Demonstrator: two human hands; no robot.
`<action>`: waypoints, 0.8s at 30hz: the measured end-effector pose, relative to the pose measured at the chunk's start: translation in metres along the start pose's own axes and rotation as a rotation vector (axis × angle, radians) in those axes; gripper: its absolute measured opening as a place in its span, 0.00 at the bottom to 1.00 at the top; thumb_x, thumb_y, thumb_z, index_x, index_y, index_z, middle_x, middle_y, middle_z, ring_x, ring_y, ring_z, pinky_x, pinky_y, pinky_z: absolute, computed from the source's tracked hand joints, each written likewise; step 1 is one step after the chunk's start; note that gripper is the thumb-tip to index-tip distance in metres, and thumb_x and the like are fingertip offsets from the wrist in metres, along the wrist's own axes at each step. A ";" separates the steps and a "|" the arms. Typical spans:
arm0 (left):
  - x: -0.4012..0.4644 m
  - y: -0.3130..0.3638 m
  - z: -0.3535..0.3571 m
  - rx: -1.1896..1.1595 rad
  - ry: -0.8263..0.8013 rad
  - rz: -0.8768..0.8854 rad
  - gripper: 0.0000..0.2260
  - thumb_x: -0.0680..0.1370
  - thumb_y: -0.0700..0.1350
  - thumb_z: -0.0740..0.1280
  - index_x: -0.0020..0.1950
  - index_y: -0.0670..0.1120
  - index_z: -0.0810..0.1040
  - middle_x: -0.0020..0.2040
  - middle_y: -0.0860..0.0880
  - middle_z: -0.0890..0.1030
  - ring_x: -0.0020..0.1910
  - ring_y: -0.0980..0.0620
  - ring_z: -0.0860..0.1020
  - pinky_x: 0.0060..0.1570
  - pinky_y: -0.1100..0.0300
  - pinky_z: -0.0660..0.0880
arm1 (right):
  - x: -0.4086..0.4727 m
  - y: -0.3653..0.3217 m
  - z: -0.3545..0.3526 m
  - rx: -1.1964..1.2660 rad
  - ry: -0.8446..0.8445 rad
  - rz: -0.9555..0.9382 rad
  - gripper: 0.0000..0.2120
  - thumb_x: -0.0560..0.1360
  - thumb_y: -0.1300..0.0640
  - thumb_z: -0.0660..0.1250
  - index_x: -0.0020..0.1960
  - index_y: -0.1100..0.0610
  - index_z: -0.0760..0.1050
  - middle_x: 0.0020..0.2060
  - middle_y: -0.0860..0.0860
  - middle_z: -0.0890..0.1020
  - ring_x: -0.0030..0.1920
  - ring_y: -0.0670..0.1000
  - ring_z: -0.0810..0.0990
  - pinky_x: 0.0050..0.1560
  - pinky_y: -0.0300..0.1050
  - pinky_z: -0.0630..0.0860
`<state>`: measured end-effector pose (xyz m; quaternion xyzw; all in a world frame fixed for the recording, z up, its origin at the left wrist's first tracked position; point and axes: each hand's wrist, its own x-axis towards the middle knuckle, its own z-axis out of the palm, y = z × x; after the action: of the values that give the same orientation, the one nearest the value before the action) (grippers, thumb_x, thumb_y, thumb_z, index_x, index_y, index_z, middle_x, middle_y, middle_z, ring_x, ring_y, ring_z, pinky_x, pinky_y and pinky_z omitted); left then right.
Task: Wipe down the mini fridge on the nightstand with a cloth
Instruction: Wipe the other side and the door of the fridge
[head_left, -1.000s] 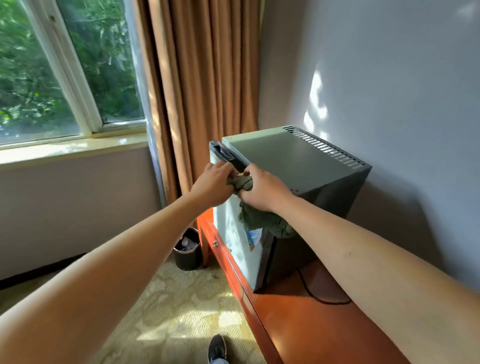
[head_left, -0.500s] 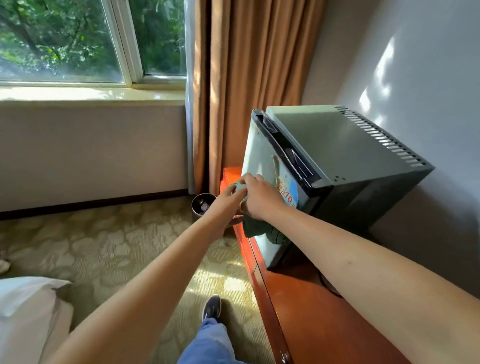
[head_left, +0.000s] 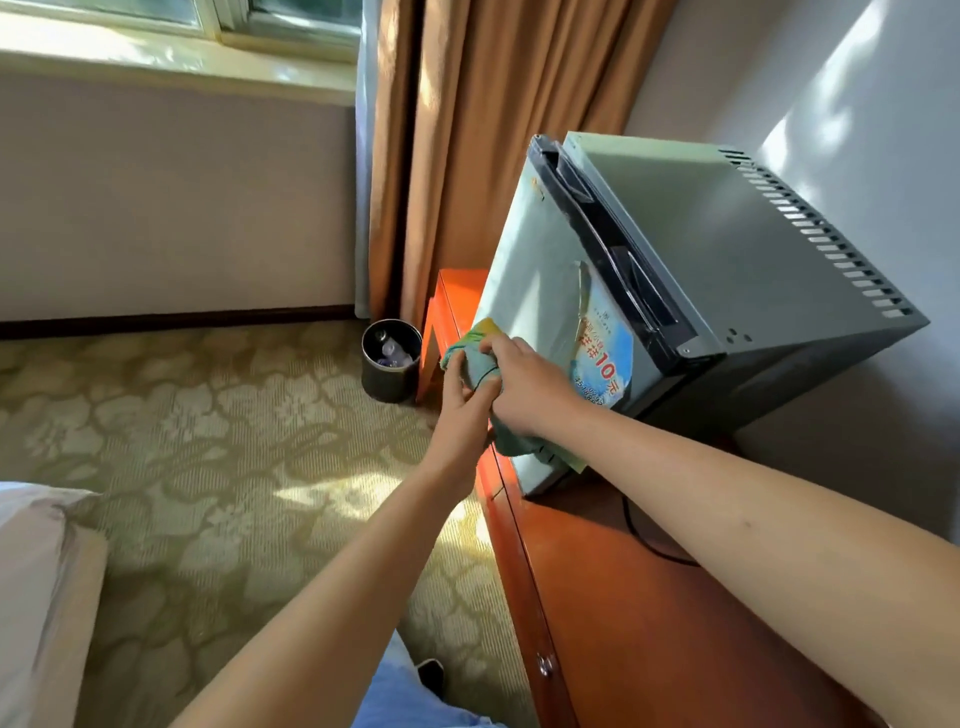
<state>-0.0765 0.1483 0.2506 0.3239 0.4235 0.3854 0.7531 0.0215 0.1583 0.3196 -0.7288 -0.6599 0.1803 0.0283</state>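
A grey-green mini fridge (head_left: 701, 249) stands on an orange wooden nightstand (head_left: 613, 582) against the wall. Its pale door faces left and carries a peeling blue sticker (head_left: 602, 348). A green cloth (head_left: 475, 364) is pressed against the lower part of the door. My right hand (head_left: 530, 389) grips the cloth from above. My left hand (head_left: 462, 410) holds the same cloth from below and to the left. Part of the cloth hangs down under my right wrist.
A dark waste bin (head_left: 390, 358) with bottles in it sits on the patterned carpet beside the nightstand. Brown curtains (head_left: 483, 130) hang behind the fridge. A black cable (head_left: 639, 535) trails on the nightstand top. A white pillow (head_left: 31, 571) lies at lower left.
Both hands and the cloth have moved from the fridge's top front edge down onto the lower door. My view has tilted down and swung left.
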 end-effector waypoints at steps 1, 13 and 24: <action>0.003 -0.001 0.000 -0.040 -0.006 -0.019 0.27 0.83 0.44 0.65 0.76 0.65 0.61 0.62 0.57 0.80 0.61 0.53 0.82 0.57 0.49 0.82 | 0.003 -0.001 -0.001 -0.009 -0.017 -0.010 0.30 0.72 0.64 0.68 0.71 0.50 0.63 0.64 0.53 0.71 0.57 0.57 0.78 0.57 0.53 0.78; 0.084 0.010 -0.015 0.589 0.287 0.044 0.31 0.72 0.44 0.66 0.73 0.62 0.65 0.57 0.47 0.69 0.56 0.42 0.75 0.63 0.45 0.74 | 0.065 0.010 -0.110 -0.142 0.084 -0.108 0.14 0.79 0.56 0.62 0.61 0.48 0.79 0.48 0.45 0.81 0.48 0.49 0.78 0.48 0.42 0.71; 0.095 0.049 0.079 0.302 0.005 0.244 0.20 0.76 0.48 0.72 0.63 0.55 0.67 0.53 0.58 0.79 0.49 0.61 0.80 0.53 0.54 0.79 | 0.121 0.059 -0.147 0.047 0.550 0.013 0.09 0.78 0.54 0.62 0.49 0.53 0.81 0.33 0.40 0.75 0.37 0.42 0.71 0.41 0.39 0.65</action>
<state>0.0116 0.2405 0.2876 0.4811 0.4361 0.4069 0.6425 0.1290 0.2973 0.4128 -0.7537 -0.6185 -0.0089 0.2221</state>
